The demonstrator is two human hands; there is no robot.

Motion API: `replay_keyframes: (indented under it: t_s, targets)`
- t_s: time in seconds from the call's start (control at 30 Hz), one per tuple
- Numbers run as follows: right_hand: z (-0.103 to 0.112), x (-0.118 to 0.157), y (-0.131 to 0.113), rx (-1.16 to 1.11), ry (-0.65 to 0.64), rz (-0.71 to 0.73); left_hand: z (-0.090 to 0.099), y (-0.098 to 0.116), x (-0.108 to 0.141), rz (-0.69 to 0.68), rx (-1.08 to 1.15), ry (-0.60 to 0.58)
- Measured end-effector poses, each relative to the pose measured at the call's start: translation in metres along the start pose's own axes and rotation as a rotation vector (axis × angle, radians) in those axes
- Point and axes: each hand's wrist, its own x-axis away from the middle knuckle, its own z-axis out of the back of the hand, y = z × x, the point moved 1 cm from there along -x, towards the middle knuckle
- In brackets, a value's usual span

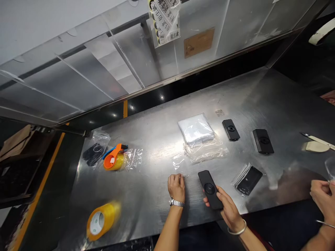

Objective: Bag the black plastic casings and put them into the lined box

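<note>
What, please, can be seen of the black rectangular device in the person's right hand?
The black rectangular device is a flat, matte slab with rounded corners, perhaps plastic or rubber. A round, dark, ringed disc sits near its middle. It lies at a slant, its far end pointing up and left over the steel table. The right hand grips its near end. Whether it touches the table cannot be told.

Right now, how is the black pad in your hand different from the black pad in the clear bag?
The unwrapped black pad is held in the right hand, while the bagged black pad lies on the steel table. The unwrapped one shows a round centre; the bagged one shows none. Both are flat black rectangles.
</note>
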Motion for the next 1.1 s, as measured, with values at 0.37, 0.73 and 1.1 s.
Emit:
replay_keyframes:
  t_s: [0.37,0.73,1.1]
  targets:
    - [-0.034,-0.002,0.004,-0.293,-0.089,-0.305,-0.001,0.014,0.000,0.064,-0.057,-0.207]
    - [-0.042,-0.014,0.026,-0.124,0.004,-0.201,0.004,0.016,-0.003,0.104,0.099,-0.307]
    - [-0.044,-0.016,0.027,0.063,0.089,-0.146,0.007,0.015,-0.005,0.206,0.368,-0.353]
